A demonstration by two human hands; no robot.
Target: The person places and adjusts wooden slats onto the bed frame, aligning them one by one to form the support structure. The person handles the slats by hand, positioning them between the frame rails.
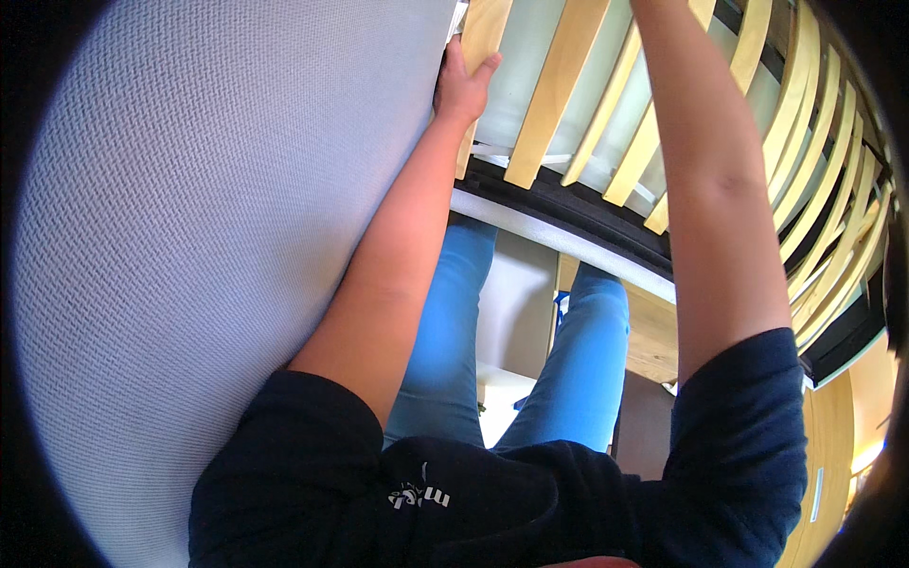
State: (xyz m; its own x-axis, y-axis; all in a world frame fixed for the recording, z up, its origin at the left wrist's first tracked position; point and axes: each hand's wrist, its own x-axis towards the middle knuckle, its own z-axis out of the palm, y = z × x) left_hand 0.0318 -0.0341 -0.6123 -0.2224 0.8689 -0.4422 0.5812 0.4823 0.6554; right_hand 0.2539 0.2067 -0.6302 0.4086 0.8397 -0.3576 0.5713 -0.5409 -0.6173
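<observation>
Apparently part-done: grey mattress [208,237] looks raised, wooden slats [559,90] exposed, left hand [462,93] at mattress edge, can't tell grip, right hand out of view, remainder unclear.

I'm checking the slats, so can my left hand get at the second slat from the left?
Probably yes: the left hand is at the first slat, and only an open gap shows between it and the second slat. The right arm is farther right.

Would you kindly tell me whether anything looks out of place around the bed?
The big grey woven-textured mattress looks out of place: it fills the left side, leaving the flat pale wooden slats bare at right. I see no spill or clear damage.
</observation>
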